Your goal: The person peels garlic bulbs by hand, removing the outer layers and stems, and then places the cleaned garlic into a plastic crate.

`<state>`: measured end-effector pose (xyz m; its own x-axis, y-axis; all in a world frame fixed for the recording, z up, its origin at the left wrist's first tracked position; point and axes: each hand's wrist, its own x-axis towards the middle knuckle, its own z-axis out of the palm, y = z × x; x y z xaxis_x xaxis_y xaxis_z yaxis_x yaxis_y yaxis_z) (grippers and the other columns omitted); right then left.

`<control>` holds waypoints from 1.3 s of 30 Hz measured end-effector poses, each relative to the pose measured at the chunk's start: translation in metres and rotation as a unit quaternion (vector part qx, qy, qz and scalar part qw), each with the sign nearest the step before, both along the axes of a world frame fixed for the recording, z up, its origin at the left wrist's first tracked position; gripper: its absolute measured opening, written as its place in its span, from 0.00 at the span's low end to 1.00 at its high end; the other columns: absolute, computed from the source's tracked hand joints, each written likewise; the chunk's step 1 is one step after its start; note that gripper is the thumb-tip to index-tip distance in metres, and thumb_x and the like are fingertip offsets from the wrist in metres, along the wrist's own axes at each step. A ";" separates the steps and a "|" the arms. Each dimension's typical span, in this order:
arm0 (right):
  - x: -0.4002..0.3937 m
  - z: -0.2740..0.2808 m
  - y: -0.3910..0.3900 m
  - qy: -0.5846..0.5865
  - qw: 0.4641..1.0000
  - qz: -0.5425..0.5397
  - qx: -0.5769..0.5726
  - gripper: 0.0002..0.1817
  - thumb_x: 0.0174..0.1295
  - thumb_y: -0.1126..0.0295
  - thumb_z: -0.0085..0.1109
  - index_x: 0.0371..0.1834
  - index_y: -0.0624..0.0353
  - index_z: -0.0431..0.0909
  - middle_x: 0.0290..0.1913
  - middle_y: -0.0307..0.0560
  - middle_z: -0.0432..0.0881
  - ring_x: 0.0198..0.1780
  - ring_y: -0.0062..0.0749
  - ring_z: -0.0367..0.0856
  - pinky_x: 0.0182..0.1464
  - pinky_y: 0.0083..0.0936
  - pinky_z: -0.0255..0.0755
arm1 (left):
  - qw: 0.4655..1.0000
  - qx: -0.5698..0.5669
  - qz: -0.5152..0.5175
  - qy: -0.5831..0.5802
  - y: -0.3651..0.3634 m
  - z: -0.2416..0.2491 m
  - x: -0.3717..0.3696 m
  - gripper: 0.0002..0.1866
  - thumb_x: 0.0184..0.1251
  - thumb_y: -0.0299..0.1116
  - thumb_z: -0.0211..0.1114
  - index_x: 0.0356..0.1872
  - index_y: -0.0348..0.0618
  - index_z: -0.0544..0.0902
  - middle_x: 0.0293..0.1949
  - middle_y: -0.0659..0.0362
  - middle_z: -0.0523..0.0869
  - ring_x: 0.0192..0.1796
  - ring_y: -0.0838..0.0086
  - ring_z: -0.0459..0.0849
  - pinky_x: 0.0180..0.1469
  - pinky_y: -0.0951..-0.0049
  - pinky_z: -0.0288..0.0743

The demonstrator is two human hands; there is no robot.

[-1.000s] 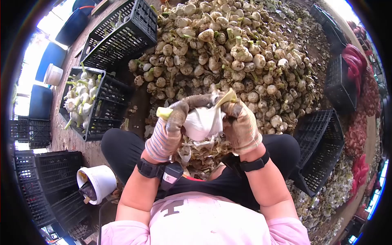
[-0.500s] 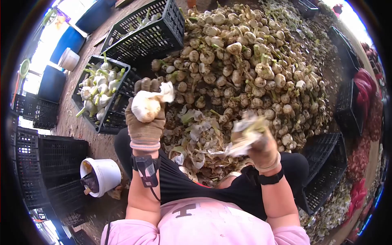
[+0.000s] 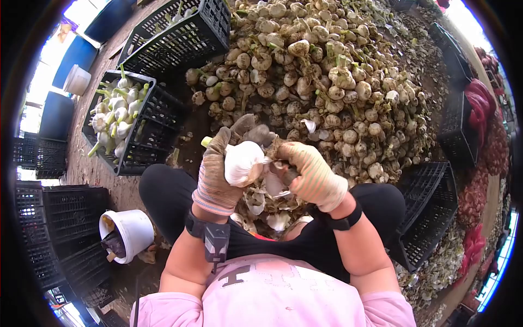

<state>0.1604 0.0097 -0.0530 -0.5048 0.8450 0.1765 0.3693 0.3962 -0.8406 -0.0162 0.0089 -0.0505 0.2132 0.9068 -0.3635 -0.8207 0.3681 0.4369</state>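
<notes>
I see the garlic bulb (image 3: 243, 162) lying crosswise above my lap, its green stem stub aimed left past the glove and its root end facing right. My left hand (image 3: 220, 171) curls tight around it. My right hand (image 3: 310, 175) is closed too, fingertips pinching the bulb's right end. The garlic heap (image 3: 321, 76) lies just beyond.

**One mark on the shirt, nothing else legible**

The only lettering I can make out sits near me on the pink shirt (image 3: 272, 294): a dark printed mark whose visible part looks like a single block letter, perhaps a T or an F. I cannot read it for certain. I see no other legible writing.
</notes>
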 end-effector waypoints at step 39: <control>-0.025 -0.020 -0.014 -0.349 0.920 0.164 -0.068 0.18 0.45 0.66 0.63 0.43 0.54 0.79 0.45 0.48 0.77 0.51 0.41 0.74 0.55 0.35 0.64 | 0.896 0.148 0.146 0.392 0.172 -0.068 -0.150 0.19 0.65 0.40 0.53 0.50 0.36 0.74 0.47 0.47 0.81 0.47 0.59 0.80 0.52 0.63 0.74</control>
<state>0.1357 -0.0042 -0.0735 -0.6866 0.6174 -0.3840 0.7176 0.4907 -0.4942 -0.1664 0.1807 -0.1184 -0.2640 0.9639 -0.0332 -0.2623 -0.0386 0.9642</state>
